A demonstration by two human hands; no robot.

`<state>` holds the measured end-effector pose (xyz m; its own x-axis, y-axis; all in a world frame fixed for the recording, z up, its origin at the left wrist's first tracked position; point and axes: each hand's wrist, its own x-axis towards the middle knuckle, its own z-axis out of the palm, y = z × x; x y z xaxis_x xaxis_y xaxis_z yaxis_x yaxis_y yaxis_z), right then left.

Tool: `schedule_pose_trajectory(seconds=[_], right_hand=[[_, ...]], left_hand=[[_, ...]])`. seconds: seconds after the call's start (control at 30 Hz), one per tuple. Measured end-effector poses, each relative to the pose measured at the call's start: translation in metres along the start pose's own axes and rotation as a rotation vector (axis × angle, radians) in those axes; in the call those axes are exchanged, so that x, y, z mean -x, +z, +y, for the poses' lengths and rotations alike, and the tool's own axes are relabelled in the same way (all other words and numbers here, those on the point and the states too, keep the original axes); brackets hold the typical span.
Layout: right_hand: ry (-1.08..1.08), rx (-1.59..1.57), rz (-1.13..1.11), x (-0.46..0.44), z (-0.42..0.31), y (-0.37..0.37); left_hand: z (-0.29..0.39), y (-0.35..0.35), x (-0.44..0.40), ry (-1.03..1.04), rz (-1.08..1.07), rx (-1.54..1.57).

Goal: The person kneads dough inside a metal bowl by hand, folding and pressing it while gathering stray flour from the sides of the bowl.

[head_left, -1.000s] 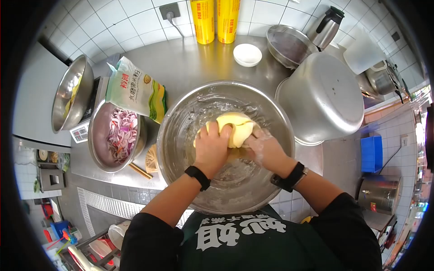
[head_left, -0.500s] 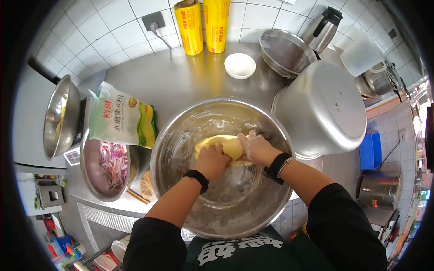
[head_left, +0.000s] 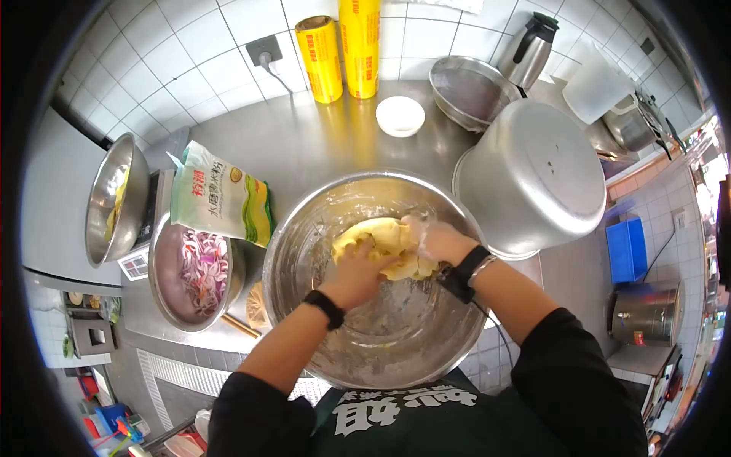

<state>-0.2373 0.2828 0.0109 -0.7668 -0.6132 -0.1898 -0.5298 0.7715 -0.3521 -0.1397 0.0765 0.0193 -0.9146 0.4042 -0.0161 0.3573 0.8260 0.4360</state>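
Note:
A lump of yellow dough (head_left: 378,231) lies in a wide steel mixing bowl (head_left: 304,364), whose inner wall is smeared with pale residue. My left hand (head_left: 356,271) presses into the near left side of the dough with its fingers curled over it. On the right, my right hand (head_left: 442,242), coated with dough or flour, grips the dough's right end. The dough's surface looks torn and folded near my fingers. My right fingertips are partly hidden.
A flour bag (head_left: 217,194) leans by a bowl of sliced onions (head_left: 204,266) on the left. Another steel bowl (head_left: 114,206) stands farther left. An upturned pot (head_left: 533,175) is close on the right. Behind are a white bowl (head_left: 400,116) and yellow film rolls (head_left: 320,61).
My left hand has loosened its press, its fingers now more spread. The dough looks more broken open and spread toward my right hand, which stays at its right end.

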Motion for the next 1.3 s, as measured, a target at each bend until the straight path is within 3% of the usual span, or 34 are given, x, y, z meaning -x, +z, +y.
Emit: schedule_pose_trajectory(seconds=[0.03, 0.07, 0.17, 0.23, 0.3, 0.33, 0.43, 0.47, 0.57, 0.63, 0.73, 0.8, 0.93, 1.07, 1.2, 1.27, 1.3], right_hand=[[-0.048, -0.03, 0.036, -0.002, 0.009, -0.002], [0.023, 0.039, 0.064, -0.004, 0.008, -0.006], [0.109, -0.186, -0.006, -0.023, 0.017, 0.019], [0.083, -0.073, -0.021, -0.033, 0.012, 0.032], [0.42, -0.358, -0.212, -0.048, -0.016, 0.012], [0.404, -0.394, -0.213, -0.049, -0.008, 0.026], [0.182, -0.383, -0.197, -0.011, -0.026, -0.005], [0.106, -0.281, -0.31, 0.002, -0.039, -0.035], [-0.057, -0.14, -0.508, 0.043, -0.052, -0.034], [-0.071, 0.003, -0.543, 0.062, -0.068, -0.001], [-0.179, 0.31, -0.359, 0.089, -0.087, 0.027], [-0.218, 0.273, -0.357, 0.078, -0.078, 0.049], [-0.172, 0.21, -0.406, 0.054, -0.073, 0.064], [-0.093, 0.084, -0.224, 0.049, -0.079, 0.059], [-0.096, -0.045, -0.362, 0.048, -0.079, 0.02], [-0.07, -0.092, -0.336, 0.057, -0.088, -0.003], [-0.147, -0.072, -0.19, 0.064, -0.091, -0.014]], left_hand=[[-0.001, -0.015, 0.004, 0.032, 0.05, 0.108], [-0.011, -0.017, 0.005, -0.091, 0.111, 0.144], [-0.051, 0.002, -0.006, -0.513, 0.215, 0.304], [-0.084, 0.042, -0.019, -0.866, 0.165, 0.49], [-0.075, 0.037, -0.025, -0.902, 0.136, 1.008], [-0.07, 0.028, -0.026, -0.909, 0.127, 1.269], [-0.047, -0.036, -0.008, -0.787, -0.31, 1.105], [-0.038, -0.041, 0.004, -0.717, -0.259, 0.95], [-0.003, -0.058, 0.023, -0.269, -0.527, -0.005], [0.01, -0.017, 0.044, -0.165, -0.569, 0.113], [0.043, 0.018, 0.062, -0.292, -0.488, -0.055], [0.051, 0.038, 0.061, -0.409, -0.43, -0.226], [0.031, 0.06, 0.05, -0.492, -0.406, -0.181], [0.028, 0.048, 0.045, -0.569, -0.337, -0.002], [0.017, 0.017, 0.042, -0.439, -0.371, 0.156], [0.04, -0.024, 0.045, -0.416, -0.247, 0.041], [0.049, -0.039, 0.047, -0.407, -0.188, -0.014]])
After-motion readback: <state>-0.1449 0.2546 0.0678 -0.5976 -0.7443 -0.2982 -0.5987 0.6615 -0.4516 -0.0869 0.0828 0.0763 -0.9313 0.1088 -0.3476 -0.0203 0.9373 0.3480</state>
